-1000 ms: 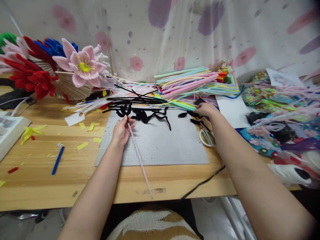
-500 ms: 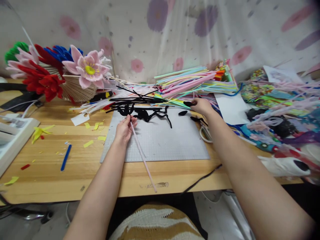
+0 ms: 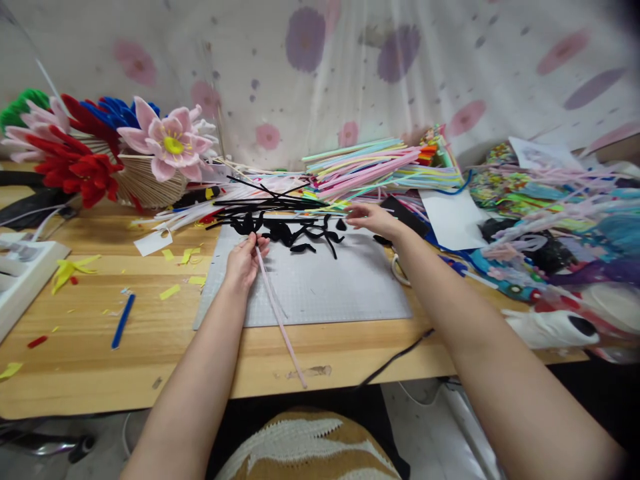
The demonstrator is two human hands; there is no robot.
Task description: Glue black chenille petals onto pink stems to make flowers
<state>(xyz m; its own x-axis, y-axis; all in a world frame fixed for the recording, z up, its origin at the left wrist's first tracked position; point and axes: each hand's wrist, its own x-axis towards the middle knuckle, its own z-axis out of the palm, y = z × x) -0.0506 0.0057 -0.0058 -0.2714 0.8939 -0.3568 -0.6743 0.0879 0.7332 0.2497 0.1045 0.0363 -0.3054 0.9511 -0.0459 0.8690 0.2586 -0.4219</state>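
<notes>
My left hand (image 3: 246,259) pinches the top of a pale pink stem (image 3: 280,320), with a black fuzzy flower shape (image 3: 247,225) just above the fingertips. The stem slants down past the front edge of the grey cutting mat (image 3: 320,293). My right hand (image 3: 367,217) hovers over the mat's back right with fingers apart and nothing visible between them. Near its fingertips lies a small black petal piece (image 3: 341,225). Several other black pieces (image 3: 303,248) lie between the hands. Scissors near my right wrist are partly hidden, one white handle (image 3: 399,270) showing.
Black stems (image 3: 270,200) and pastel stems (image 3: 370,167) are piled behind the mat. Fuzzy flowers (image 3: 173,143) stand at the back left. A white power strip (image 3: 30,280) is far left; white paper (image 3: 453,217) and craft supplies (image 3: 540,233) crowd the right.
My right hand has moved left and opened, letting go of the black piece it held. More black pieces now lie in the middle of the mat. My left hand still holds the stem.
</notes>
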